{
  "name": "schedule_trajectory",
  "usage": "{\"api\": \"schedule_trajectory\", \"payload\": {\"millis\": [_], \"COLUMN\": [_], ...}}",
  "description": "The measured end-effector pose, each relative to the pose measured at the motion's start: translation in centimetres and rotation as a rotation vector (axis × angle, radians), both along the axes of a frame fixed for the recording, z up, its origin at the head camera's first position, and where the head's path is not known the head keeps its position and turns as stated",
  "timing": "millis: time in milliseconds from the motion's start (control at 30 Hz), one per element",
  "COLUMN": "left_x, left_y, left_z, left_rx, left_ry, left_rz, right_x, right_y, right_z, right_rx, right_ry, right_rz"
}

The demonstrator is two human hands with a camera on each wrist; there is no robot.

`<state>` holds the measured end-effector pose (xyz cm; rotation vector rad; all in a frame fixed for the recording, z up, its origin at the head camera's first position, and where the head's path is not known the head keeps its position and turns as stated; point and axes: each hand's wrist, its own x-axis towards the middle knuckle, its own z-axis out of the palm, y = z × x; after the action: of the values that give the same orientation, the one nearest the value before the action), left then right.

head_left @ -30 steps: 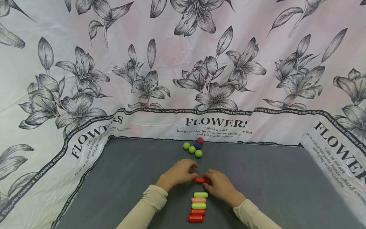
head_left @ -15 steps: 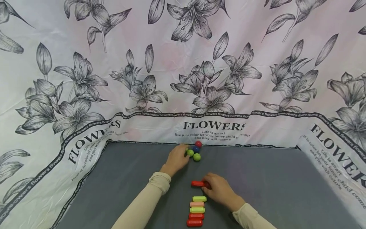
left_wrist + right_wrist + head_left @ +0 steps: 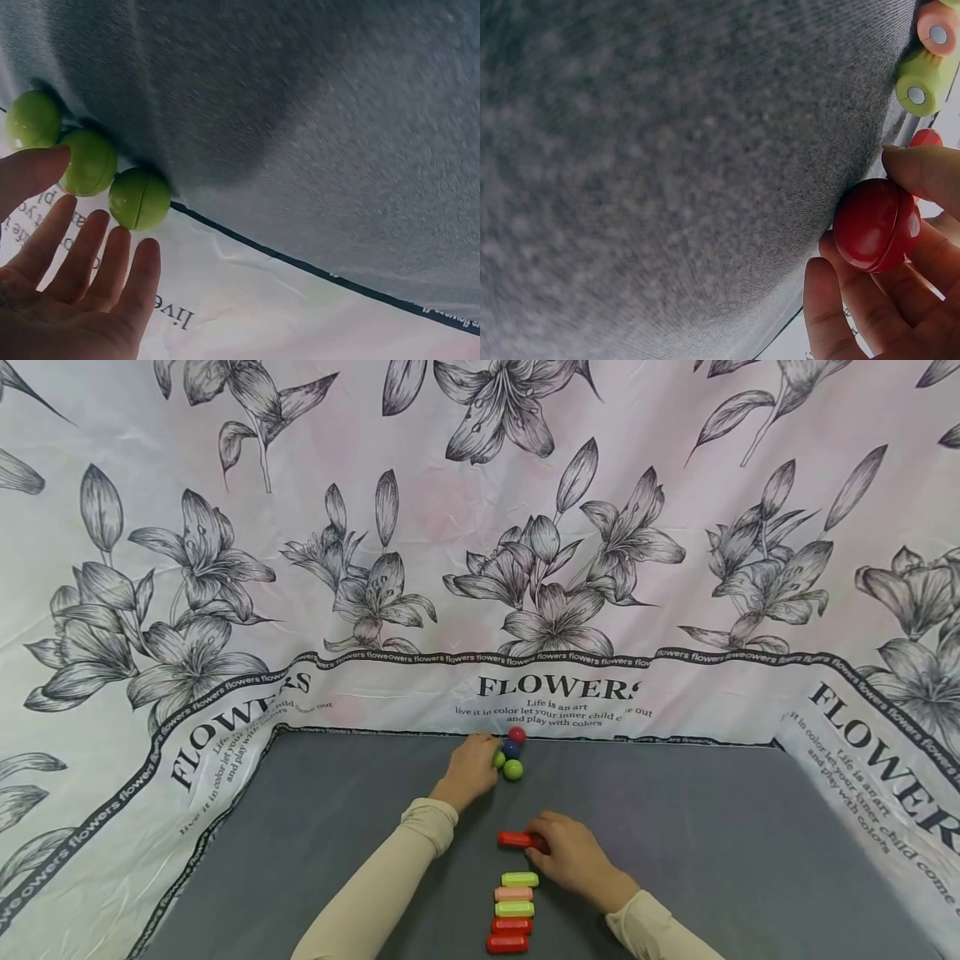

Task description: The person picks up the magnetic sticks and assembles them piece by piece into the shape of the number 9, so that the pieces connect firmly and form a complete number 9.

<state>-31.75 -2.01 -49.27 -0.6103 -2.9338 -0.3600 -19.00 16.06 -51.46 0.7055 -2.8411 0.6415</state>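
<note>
At the far edge of the table my left hand [image 3: 471, 768] reaches over the small group of balls. In the left wrist view, its thumb overlaps the middle green ball [image 3: 94, 171] and its extended fingers lie along the near side, with another green ball [image 3: 140, 201] at the fingertips. My right hand [image 3: 573, 856] holds a glossy red ball [image 3: 871, 225] with a seam, thumb on one side and fingers on the other. Just left of it, a short red stick [image 3: 513, 839] lies crosswise on the table, its right end by the fingers.
Below the hands, short sticks lie in a column: a yellow-green stick [image 3: 520, 879], a pink stick [image 3: 513, 894] and several more. A blue ball [image 3: 512, 749] and a red ball [image 3: 517, 735] sit by the flowered backdrop [image 3: 420, 693] behind the grey table [image 3: 675, 827].
My left hand has left the red stick and moved forward to the balls, now covering part of the green ones. The right hand stays beside the stick.
</note>
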Motion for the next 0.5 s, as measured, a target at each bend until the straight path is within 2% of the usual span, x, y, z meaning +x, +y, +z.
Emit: {"api": "schedule_trajectory", "payload": {"millis": [200,333,500], "left_x": [-0.9,-1.4,-1.1], "left_y": [-0.6,-1.0,-1.5], "left_z": [-0.4,-0.9,-1.0], "left_rx": [-0.002,-0.008,-0.010], "left_ry": [0.028,-0.013,-0.075], "left_rz": [0.055,0.086,0.111], "right_x": [0.1,0.1,0.2], "right_y": [-0.1,-0.1,0.0], "right_z": [0.0,0.0,0.2], "right_rx": [-0.007,-0.005,-0.006], "right_ry": [-0.017,-0.018,-0.017], "right_rz": [0.003,-0.002,0.001]}}
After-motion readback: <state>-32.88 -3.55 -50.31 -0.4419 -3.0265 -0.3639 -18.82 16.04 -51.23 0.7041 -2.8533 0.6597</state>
